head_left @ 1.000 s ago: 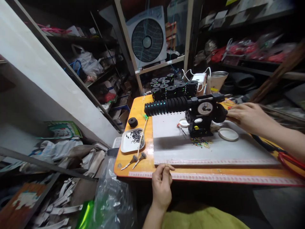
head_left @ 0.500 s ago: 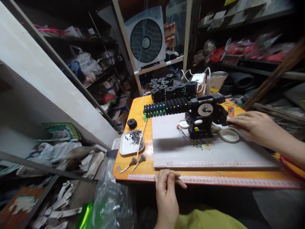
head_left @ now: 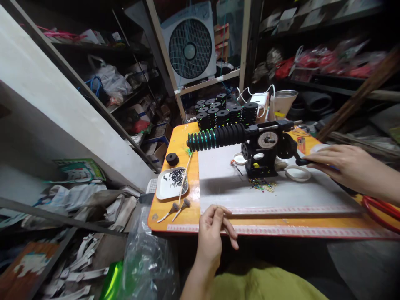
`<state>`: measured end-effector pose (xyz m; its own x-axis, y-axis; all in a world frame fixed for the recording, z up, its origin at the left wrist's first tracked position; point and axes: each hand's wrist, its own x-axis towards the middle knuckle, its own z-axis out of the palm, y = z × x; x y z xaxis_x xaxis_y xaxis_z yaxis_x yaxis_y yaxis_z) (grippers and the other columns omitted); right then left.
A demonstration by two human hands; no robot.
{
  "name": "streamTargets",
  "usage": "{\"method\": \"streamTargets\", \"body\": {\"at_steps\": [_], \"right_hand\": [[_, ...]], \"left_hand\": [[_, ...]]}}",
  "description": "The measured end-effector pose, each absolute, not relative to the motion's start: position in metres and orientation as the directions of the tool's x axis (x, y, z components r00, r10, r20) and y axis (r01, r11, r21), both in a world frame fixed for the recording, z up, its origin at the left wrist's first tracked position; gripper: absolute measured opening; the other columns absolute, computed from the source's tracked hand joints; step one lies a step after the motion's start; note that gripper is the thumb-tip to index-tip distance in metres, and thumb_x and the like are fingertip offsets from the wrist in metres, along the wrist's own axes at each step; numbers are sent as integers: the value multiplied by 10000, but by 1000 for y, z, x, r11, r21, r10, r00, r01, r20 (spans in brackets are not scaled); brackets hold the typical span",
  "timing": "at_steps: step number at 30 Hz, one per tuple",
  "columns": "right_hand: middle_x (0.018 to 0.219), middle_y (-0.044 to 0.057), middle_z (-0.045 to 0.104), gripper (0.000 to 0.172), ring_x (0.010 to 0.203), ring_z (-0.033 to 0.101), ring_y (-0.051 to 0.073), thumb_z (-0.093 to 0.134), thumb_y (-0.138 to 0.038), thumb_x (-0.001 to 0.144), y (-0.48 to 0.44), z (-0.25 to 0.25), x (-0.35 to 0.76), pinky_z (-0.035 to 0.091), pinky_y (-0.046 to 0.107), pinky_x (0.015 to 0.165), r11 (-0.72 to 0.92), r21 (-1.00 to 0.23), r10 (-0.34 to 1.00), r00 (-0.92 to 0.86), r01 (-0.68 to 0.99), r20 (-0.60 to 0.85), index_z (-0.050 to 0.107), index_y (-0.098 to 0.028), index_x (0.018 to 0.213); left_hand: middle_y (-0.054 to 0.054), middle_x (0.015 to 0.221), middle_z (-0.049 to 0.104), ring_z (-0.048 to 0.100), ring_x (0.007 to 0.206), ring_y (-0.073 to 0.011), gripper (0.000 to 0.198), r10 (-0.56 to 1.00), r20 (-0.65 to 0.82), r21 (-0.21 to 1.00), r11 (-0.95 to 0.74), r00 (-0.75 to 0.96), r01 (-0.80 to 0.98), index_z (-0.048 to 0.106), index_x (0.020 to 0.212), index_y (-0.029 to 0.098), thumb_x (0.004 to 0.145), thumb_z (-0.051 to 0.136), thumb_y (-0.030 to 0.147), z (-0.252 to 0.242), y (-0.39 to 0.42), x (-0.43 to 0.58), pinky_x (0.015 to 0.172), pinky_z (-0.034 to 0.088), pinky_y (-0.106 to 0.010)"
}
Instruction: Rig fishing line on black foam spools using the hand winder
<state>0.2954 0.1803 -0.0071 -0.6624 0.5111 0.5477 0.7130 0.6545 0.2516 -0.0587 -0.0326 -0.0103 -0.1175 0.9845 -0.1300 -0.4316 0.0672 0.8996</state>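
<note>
A black hand-cranked winding machine (head_left: 262, 152) stands on a pale board. From it a shaft carrying a row of black ridged spools (head_left: 215, 137), banded with green, reaches left. My right hand (head_left: 340, 162) is closed around the crank handle (head_left: 302, 161) on the machine's right side. At the table's front edge, below the board, my left hand (head_left: 214, 227) has thumb and forefinger pinched together and the other fingers loosely bent. Whatever thin thing the pinch may hold is too small to see. Small coloured pins (head_left: 262, 185) lie before the machine's base.
A white tray (head_left: 161, 193) of small dark pieces, a black foam spool (head_left: 172, 159) and a thin stick (head_left: 185, 179) lie at the left. Stacked black spools (head_left: 222, 114) stand behind. White rings (head_left: 298, 173) lie by the base; red-handled scissors (head_left: 379, 212) are at the right edge.
The crank handle has swung lower and outward with my right hand. The spools have turned: coloured dots that showed before are now green bands. My left hand has shifted slightly left.
</note>
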Motion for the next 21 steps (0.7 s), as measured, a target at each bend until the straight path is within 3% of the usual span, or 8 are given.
{"method": "streamTargets", "body": {"at_steps": [6, 9, 13, 21], "right_hand": [[949, 103, 733, 293, 872, 610, 271, 493, -339, 916, 151, 10, 294, 458, 415, 800, 621, 314, 392, -631, 719, 669, 703, -181, 1046], [898, 98, 733, 208, 840, 609, 255, 577, -287, 890, 141, 14, 285, 468, 395, 806, 590, 298, 358, -574, 750, 737, 684, -173, 1027], [848, 100, 730, 185, 790, 608, 250, 583, -277, 896, 137, 20, 278, 469, 377, 753, 568, 328, 323, -570, 755, 756, 681, -159, 999], [874, 68, 736, 211, 826, 622, 238, 560, -324, 911, 141, 15, 284, 461, 365, 792, 539, 309, 360, -545, 784, 757, 683, -200, 1029]], "left_hand": [[17, 508, 655, 671, 505, -148, 268, 993, -83, 877, 32, -85, -479, 597, 830, 158, 877, 617, 421, 19, 1, -72, 598, 541, -246], [-64, 771, 763, 739, 707, -201, 250, 995, -93, 864, 62, -37, -499, 605, 815, 148, 879, 622, 389, 31, 5, -76, 739, 561, -303], [-134, 1142, 719, 724, 939, -274, 213, 989, -129, 832, 148, 74, -535, 611, 811, 144, 886, 614, 343, 40, 3, -80, 884, 534, -396], [-152, 1151, 712, 704, 998, -308, 183, 960, -195, 741, 278, 200, -611, 610, 793, 139, 883, 613, 298, 48, -4, -89, 909, 517, -435]]}}
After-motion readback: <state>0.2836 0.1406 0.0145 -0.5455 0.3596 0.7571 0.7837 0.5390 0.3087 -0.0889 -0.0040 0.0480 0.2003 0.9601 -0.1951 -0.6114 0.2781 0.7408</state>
